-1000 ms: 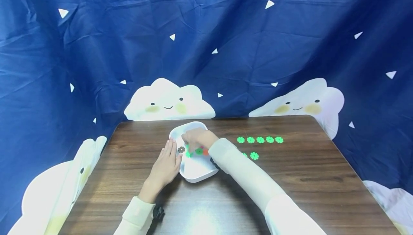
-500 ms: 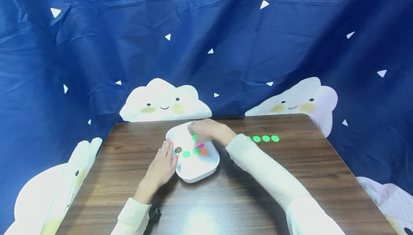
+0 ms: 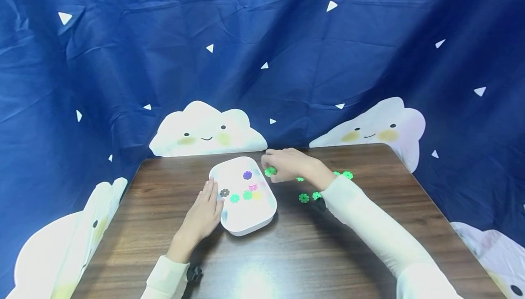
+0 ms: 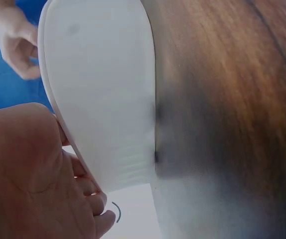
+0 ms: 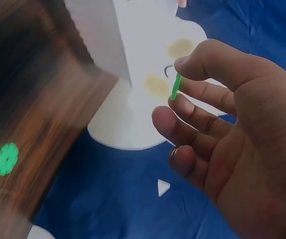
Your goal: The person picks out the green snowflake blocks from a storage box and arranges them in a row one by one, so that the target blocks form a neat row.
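Note:
My right hand (image 3: pixel 289 164) pinches a green flower-shaped disc (image 3: pixel 270 171) just right of the white tray (image 3: pixel 246 219). In the right wrist view the disc (image 5: pixel 176 86) shows edge-on between thumb and fingertips. My left hand (image 3: pixel 203 212) lies along the tray's left rim with its fingers straight. The left wrist view has the palm (image 4: pixel 28 169) against the tray's outer wall (image 4: pixel 98 89). Inside the tray lie a purple disc (image 3: pixel 247 175), a pink disc (image 3: pixel 252 187), a brown disc (image 3: pixel 224 193), a yellow disc (image 3: pixel 256 195) and two green ones.
Green discs lie on the wooden table (image 3: pixel 311 253) right of the tray: a nearer green disc (image 3: pixel 303 198) and a farther green disc (image 3: pixel 347 175), with others partly hidden by the right arm. A blue curtain (image 3: pixel 246 62) with white clouds hangs behind the table.
My right hand has come up out of the tray and moved right past its rim, carrying the green disc. The purple disc is now uncovered. The left hand stays on the rim.

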Demonstrator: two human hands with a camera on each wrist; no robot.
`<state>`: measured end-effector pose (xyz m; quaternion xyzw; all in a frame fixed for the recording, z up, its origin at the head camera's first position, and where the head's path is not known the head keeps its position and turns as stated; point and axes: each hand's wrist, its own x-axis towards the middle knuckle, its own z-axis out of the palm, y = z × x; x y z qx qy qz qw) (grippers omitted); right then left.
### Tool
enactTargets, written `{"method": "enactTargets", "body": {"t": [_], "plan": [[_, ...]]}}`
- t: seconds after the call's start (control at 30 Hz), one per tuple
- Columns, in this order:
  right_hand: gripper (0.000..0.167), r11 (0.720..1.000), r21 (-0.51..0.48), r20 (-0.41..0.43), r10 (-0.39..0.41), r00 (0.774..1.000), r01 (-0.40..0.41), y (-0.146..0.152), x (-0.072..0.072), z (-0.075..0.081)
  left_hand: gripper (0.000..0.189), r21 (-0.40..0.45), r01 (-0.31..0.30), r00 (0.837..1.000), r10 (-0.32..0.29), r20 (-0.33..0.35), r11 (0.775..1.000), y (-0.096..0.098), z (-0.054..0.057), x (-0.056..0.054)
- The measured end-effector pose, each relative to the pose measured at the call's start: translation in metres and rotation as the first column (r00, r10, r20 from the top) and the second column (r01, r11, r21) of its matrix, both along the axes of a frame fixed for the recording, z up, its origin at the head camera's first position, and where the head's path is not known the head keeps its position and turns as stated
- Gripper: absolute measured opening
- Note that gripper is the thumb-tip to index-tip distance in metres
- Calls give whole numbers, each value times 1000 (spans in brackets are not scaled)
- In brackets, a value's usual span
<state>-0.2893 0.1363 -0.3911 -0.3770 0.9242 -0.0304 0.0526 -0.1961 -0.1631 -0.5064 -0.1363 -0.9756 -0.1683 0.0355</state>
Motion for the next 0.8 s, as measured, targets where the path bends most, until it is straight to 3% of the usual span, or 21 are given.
{"method": "enactTargets", "body": {"t": [0.4, 0.6, 0.8], "plan": [[24, 996, -67, -68, -68, 995, 64, 58, 18, -3, 66, 19, -12, 1000, 12, -13, 1000, 1, -4, 3], [23, 989, -103, -39, -112, 993, 108, 85, 27, -11, 65, 23, -9, 1000, 10, -19, 1000, 0, -5, 3], [26, 979, -112, -2, -170, 985, 169, 114, 32, -28, 65, 36, -8, 1000, 9, -19, 999, 1, -5, 3]]}}
